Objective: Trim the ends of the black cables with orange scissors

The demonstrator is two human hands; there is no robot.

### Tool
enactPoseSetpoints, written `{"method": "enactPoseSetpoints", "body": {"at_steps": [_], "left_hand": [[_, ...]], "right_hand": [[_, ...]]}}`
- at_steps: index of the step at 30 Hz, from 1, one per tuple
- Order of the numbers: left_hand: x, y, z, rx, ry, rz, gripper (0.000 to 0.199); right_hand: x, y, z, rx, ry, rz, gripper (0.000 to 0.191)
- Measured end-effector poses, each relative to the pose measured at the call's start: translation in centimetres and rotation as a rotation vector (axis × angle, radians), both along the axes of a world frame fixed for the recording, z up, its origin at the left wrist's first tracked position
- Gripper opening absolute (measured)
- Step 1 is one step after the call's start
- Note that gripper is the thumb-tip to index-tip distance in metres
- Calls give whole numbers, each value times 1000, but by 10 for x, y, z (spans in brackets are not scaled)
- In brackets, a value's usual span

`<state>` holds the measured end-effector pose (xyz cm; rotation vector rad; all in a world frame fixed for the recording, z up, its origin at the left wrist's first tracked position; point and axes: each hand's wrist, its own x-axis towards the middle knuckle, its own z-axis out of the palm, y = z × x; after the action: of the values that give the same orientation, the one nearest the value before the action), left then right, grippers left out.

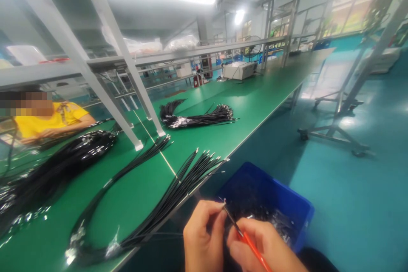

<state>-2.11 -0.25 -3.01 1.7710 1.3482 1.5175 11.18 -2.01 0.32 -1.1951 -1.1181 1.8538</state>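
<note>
My left hand (204,231) is closed in a pinch in front of the table edge, on the end of a thin black cable (165,234) that runs to it from the table. A small silvery tip (224,202) shows at its fingertips. My right hand (255,238) is wrapped round a slim tool (250,246) with an orange handle and a thin dark shaft. The tool's point meets the tip at my left fingers; its exact kind is unclear. Left of my hands, a curved bundle of black cables (188,174) with pale ends lies along the table edge.
Under my hands stands a blue bin (277,191) holding dark and shiny pieces. More black cable bundles (204,117) lie on the green table (248,102). Metal shelf posts (140,89) rise from it. At the left sits a person in yellow (70,112); a wheeled frame (338,127) stands right.
</note>
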Motion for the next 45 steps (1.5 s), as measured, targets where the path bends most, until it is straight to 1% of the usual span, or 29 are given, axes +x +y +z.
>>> {"method": "enactPoseSetpoints", "body": {"at_steps": [4, 7, 10, 12, 14, 17, 18, 20, 23, 26, 29, 31, 33, 36, 38, 41, 45], "left_hand": [[6, -2, 2, -8, -55, 59, 12], [9, -3, 3, -17, -55, 61, 12], [10, -2, 2, -18, -34, 56, 12], [10, -1, 0, -23, -17, 49, 12], [9, 0, -2, -37, 0, 39, 12], [6, 3, -5, -90, 45, 17, 12], [5, 4, -6, -116, 60, 6, 12], [3, 6, -7, -173, 75, -23, 12], [5, 5, -4, -226, 64, -25, 12], [10, 0, 0, -220, 57, -2, 12], [14, -4, 2, -175, 73, -17, 12], [16, -6, 1, -116, 96, -24, 13], [18, -7, -1, -42, 128, -23, 14], [21, -8, -6, 61, 196, 3, 13], [23, -8, -8, 112, 260, 36, 13], [26, -9, -10, 171, 359, 91, 15], [27, -10, -8, 182, 415, 134, 17]], "right_hand": [[-1, 3, -3, -8, -13, 4, 33], [0, 4, 1, -15, -37, 18, 33], [1, 4, 4, -18, -26, 0, 33], [2, 5, 5, -27, -62, -8, 30], [4, 5, 2, -12, -117, 7, 28], [6, 4, -8, 51, -133, 27, 30], [7, 4, -13, 80, -113, 10, 31], [9, 3, -22, 133, -55, -79, 31], [11, 6, -31, 203, 7, -294, 28], [10, 12, -30, 233, 20, -514, 24], [5, 13, -20, 231, 65, -654, 22], [2, 10, -13, 201, 106, -693, 24], [-1, 8, -7, 189, 166, -703, 26], [-3, 9, -5, 205, 237, -693, 28], [-3, 11, -7, 185, 210, -686, 30], [-4, 12, -9, 155, 96, -684, 29], [-7, 8, -12, 208, 30, -711, 24]]}}
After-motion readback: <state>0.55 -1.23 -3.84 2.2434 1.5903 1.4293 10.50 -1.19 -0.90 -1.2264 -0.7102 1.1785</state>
